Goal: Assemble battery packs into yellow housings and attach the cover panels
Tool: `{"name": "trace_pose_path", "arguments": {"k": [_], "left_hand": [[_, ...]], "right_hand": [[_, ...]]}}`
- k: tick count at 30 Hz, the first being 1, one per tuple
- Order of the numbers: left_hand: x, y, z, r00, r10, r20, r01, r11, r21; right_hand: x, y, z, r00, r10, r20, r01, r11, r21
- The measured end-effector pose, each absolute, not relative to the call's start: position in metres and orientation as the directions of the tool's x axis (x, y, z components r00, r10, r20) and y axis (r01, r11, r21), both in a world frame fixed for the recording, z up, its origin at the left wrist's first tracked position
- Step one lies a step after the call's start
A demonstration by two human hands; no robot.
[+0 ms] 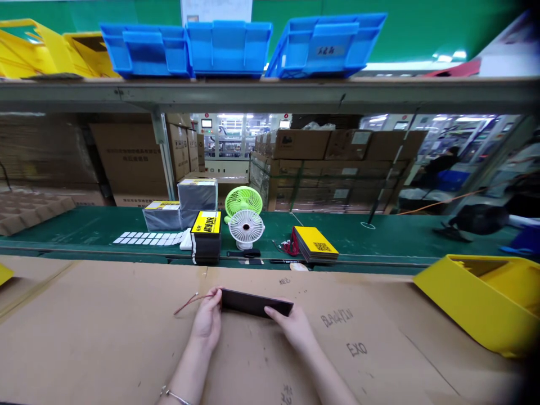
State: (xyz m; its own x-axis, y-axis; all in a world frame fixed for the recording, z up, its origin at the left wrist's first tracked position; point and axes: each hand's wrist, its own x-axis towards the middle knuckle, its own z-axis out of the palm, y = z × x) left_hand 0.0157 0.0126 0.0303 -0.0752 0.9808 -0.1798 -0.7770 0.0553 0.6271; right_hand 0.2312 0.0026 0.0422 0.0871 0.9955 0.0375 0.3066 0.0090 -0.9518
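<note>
Between my two hands, a flat black rectangular panel (248, 302) is held tilted above the cardboard-covered bench. My left hand (208, 318) grips its left end, where thin red wires (188, 304) come out and hang to the left. My right hand (292, 326) clasps the right end, with the thumb lying across the dark face and the other fingers hidden behind it. Beyond the panel stands a stack of black pieces with a yellow printed top (206, 233). Farther right lies a pile of yellow-faced flat panels (316, 243) with red wires beside it.
A white fan (246, 228) and a green fan (243, 202) stand on the green bench behind. White label stickers (147, 238) lie left of them, near grey wrapped blocks (197, 196). A yellow bin (476, 304) sits at right; blue bins (230, 50) line the shelf above.
</note>
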Motion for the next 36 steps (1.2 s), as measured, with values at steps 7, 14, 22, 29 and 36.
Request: {"name": "trace_pose_path", "arguments": {"k": [7,14,22,29,36], "left_hand": [[0.0161,0.0117,0.0311,-0.077,0.978,-0.196,-0.779,0.063,0.624],[0.0171,0.0124,0.0309,-0.086,0.975,-0.206,-0.785,0.061,0.616],[0.0165,0.0120,0.0304,-0.084,0.973,-0.214,-0.791,0.066,0.608],[0.0183,0.0123,0.0329,-0.099,0.969,-0.227,-0.800,0.058,0.597],[0.0186,0.0122,0.0317,-0.101,0.971,-0.217,-0.795,0.052,0.604]], "right_hand": [[0.2312,0.0029,0.0428,0.083,0.996,0.043,0.307,0.016,-0.951],[0.2306,0.0006,0.0475,0.068,0.996,0.053,0.307,0.030,-0.951],[0.2303,0.0007,0.0472,0.086,0.996,0.037,0.309,0.008,-0.951],[0.2311,0.0008,0.0465,0.067,0.997,0.044,0.293,0.023,-0.956],[0.2303,0.0004,0.0486,0.087,0.995,0.041,0.288,0.014,-0.958]]}}
